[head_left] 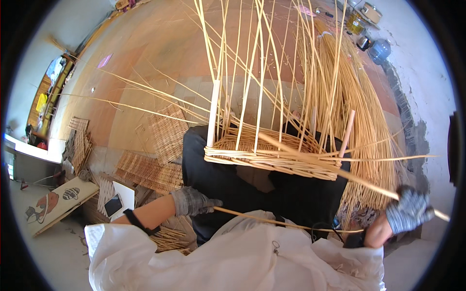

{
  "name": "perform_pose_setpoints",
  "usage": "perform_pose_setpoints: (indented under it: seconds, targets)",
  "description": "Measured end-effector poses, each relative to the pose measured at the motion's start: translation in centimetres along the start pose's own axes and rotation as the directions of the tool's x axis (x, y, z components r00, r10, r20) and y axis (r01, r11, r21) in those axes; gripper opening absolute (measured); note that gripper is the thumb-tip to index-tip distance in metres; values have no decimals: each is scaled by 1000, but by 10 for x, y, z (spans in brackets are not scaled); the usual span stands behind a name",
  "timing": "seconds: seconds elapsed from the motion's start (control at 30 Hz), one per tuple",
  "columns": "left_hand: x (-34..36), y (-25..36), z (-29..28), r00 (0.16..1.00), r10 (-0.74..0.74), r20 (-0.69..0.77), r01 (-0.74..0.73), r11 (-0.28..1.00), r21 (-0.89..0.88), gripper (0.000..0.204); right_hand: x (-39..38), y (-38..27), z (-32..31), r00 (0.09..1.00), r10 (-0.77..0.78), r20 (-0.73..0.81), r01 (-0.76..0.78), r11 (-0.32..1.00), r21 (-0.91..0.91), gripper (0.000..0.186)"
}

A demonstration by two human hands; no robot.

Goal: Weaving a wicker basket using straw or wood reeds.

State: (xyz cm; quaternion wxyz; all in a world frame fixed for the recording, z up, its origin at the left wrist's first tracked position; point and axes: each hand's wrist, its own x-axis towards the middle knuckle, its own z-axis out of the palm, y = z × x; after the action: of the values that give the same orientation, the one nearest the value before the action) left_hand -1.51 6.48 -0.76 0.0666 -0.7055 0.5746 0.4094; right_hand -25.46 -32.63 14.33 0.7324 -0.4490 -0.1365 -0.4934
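A partly woven wicker basket (272, 160) rests across my knees, with thin willow rods (248, 77) standing up from it and pale corner posts (212, 114) at its ends. My left hand (195, 201), in a grey glove, is closed on the end of a thin willow rod (281, 222) that runs rightward over my lap. Out at the right, my gloved right hand (408, 211) grips a thicker willow rod (366, 184). This rod slants up to the left and passes over the basket's near side. Where its far tip ends among the weave is hard to make out.
A large bundle of long willow rods (361, 116) lies to the right, beside the wall. Woven panels (167, 133) lie on the floor at left, near a phone (114, 205) and a painted board (58, 206). A blue water bottle (379, 51) stands at far right.
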Motion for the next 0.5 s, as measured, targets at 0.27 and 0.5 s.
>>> perform_pose_setpoints:
  seconds: [0.27, 0.5]
  targets:
    - [45, 3, -109, 484, -497, -721, 44, 836, -546, 22, 8, 101, -51, 893, 415, -173, -398, 909, 125, 49]
    - [48, -12, -79, 589, -577, -566, -127, 625, -770, 26, 33, 133, -25, 621, 451, -641, -600, 800, -18, 44]
